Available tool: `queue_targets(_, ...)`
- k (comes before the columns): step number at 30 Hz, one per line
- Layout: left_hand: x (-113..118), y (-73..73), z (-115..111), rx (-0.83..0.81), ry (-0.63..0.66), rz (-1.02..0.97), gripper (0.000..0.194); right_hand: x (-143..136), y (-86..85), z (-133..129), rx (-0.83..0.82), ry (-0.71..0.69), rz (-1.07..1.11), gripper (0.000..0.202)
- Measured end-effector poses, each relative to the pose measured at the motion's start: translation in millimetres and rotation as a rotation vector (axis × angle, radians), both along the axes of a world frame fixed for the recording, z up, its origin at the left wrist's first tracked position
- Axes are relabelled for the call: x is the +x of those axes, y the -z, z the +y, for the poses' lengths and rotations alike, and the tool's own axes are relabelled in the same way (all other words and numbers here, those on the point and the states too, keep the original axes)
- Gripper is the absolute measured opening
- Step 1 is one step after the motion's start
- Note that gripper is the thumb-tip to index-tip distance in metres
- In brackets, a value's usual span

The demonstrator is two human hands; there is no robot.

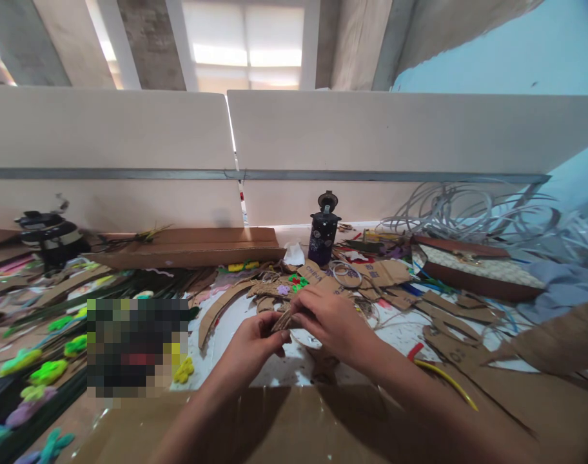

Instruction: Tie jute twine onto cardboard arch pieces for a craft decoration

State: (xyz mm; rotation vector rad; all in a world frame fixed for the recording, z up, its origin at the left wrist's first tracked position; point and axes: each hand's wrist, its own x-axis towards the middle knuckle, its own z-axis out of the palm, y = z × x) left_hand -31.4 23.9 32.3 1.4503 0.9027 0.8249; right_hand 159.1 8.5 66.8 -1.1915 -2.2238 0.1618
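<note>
Both hands meet at centre frame, just below the middle. Left hand (253, 345) pinches the lower end of a small cardboard piece (283, 319) between thumb and fingertips; right hand (333, 322) has its fingers curled together over the upper end. The piece sits between the two hands, held above the white table (405, 332); whether it touches the surface I cannot tell.

Risks, as I judge them:
- The piece is thin corrugated stock. Two opposed pinches that close together could crease or tear it along the flutes.
- The right hand covers most of it, so alignment is partly blind; a slip would drop it into the brown offcuts (449, 309) right of centre, same colour, hard to find.
- The dark bottle (323, 235) stands upright just behind the hands, tall and narrow; a forward elbow move could tip it.
- A yellow wire (446, 380) lies under the right forearm and could snag.

Materials and shapes:
- Offcuts: matte brown, curved strips and arcs, raw edges.
- Long cardboard box (192, 248) in the left middle: flat and rigid.
- Pale plastic strapping (472, 209) at upper right: glossy, springy loops in a loose tangle.
- Foam flowers (47, 372) at lower left: neon green and yellow, soft, lobed.
- Large cardboard sheet (284, 425) along the bottom edge: smooth, with some sheen.
- Table top is white and scuffed.
</note>
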Motion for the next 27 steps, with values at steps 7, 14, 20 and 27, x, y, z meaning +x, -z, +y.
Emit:
queue_targets(7,1.0,0.1,-0.7,0.05,-0.028,0.044,0.025,-2.8,3.1,-1.7,-0.002,0.023,-0.004,0.009)
queue_targets(14,1.4,-1.7,-0.8,0.051,-0.039,0.04,0.027,-3.9,6.7,-1.6,0.009,0.042,-0.043,0.006)
queue_targets(20,0.1,0.1,-0.7,0.036,-0.032,0.013,0.033,-4.1,8.0,-1.6,0.007,0.024,-0.014,0.007)
queue_targets(27,-0.9,-4.5,-0.8,-0.012,-0.018,-0.007,0.032,-4.2,9.0,-1.3,0.003,0.006,0.005,0.008)
